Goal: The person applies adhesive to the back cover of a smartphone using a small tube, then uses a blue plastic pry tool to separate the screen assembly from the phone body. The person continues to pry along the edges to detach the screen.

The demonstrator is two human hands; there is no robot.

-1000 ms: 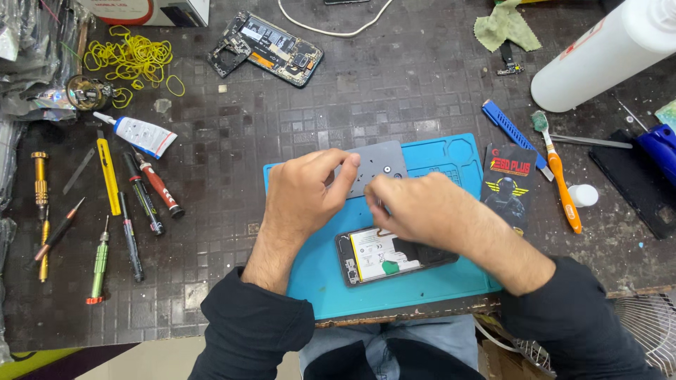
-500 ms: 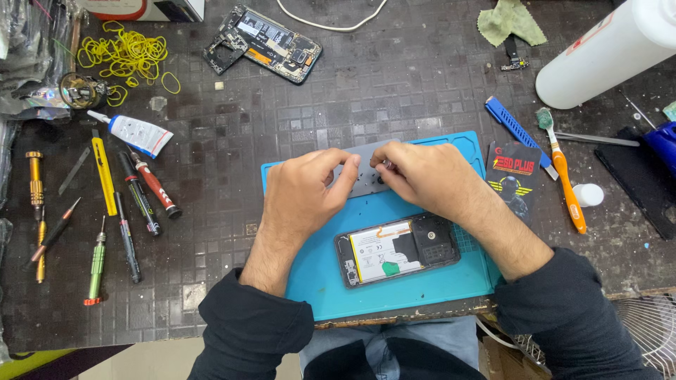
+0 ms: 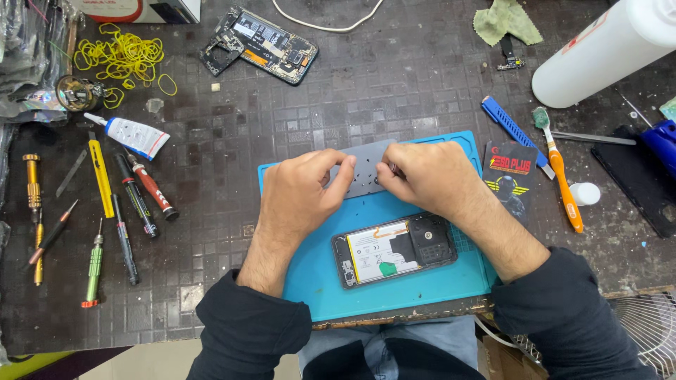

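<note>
Both hands over grey plate (image 3: 366,176) at far edge of blue mat (image 3: 310,281) on worktop (image 3: 394,84). Left hand (image 3: 299,193) fingertips press plate's left side; right hand (image 3: 426,176) pinched shut at right side — anything in its grip too small to tell. Plate mostly hidden. Opened phone (image 3: 394,250) just nearer, untouched.

Hands hide much of the grey plate (image 3: 366,172) (grip unclear).
</note>
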